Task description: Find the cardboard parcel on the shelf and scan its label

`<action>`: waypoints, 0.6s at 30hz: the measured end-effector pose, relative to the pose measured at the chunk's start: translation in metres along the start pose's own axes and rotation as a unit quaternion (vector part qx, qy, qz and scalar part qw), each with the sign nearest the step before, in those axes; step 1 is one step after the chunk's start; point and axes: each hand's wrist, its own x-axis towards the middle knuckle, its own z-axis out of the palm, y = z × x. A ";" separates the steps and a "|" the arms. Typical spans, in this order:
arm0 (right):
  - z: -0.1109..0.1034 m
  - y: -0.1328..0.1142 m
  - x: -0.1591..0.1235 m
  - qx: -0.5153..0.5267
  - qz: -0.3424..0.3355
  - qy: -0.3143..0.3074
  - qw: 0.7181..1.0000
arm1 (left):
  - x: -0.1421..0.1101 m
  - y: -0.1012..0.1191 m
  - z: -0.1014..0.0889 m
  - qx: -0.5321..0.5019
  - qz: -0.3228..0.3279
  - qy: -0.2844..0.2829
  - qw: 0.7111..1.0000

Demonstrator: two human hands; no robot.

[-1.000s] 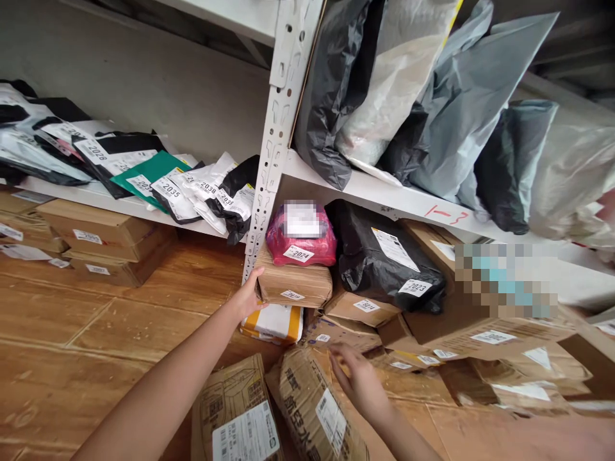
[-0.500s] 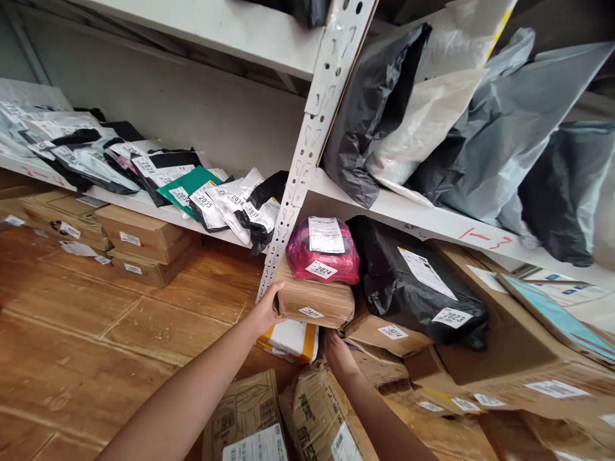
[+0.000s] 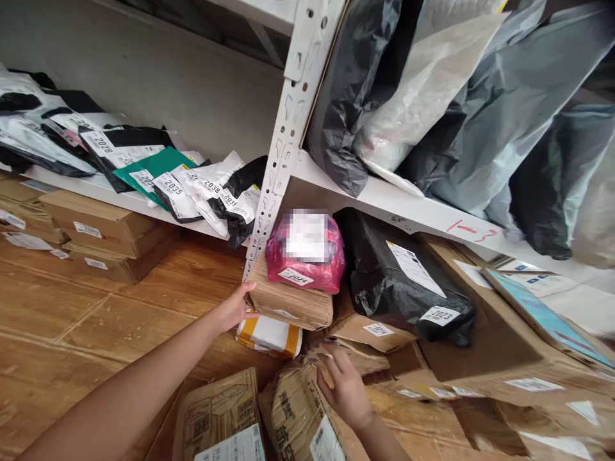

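Note:
My left hand (image 3: 235, 307) grips the left end of a brown cardboard box (image 3: 288, 306), thumb against its side and the other fingers under its lower edge. On top of that box rests a pink plastic-wrapped parcel (image 3: 327, 272) labelled 2024. Below it lies a white parcel with yellow bands (image 3: 270, 334). My right hand (image 3: 343, 387) is off the box, holding nothing, its fingers apart and bent over a wrapped brown carton (image 3: 300, 397) that has dark printing. Whether its fingertips touch that carton I cannot tell.
A black-wrapped parcel (image 3: 403, 275) labelled 2023 lies on boxes to the right. A perforated white shelf post (image 3: 283, 128) rises beside my left hand. Numbered mailing bags (image 3: 175, 186) line the left shelf. Another printed carton (image 3: 218, 410) stands on the wooden floor (image 3: 120, 339).
My right hand has let go of the box's lower right side and drawn back towards me, its fingers spreading. My left hand stays on the box. The view has shifted right.

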 end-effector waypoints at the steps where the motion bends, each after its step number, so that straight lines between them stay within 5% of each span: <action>1: -0.010 -0.007 0.001 0.006 0.008 0.053 0.999 | 0.001 -0.001 -0.002 -0.002 0.003 -0.001 1.000; 5: -0.033 -0.039 0.037 0.002 0.041 0.121 0.992 | 0.001 -0.006 0.003 -0.004 0.009 0.012 1.000; 10: -0.044 -0.070 0.095 0.089 0.206 0.178 0.958 | -0.017 -0.009 0.024 0.006 0.005 0.041 0.999; 14: -0.060 -0.077 0.097 0.170 0.318 0.154 0.920 | -0.040 -0.017 0.037 0.009 0.002 0.073 0.997; 18: -0.071 -0.075 0.093 0.210 0.355 0.114 0.904 | -0.046 -0.017 0.038 0.020 0.001 0.099 0.995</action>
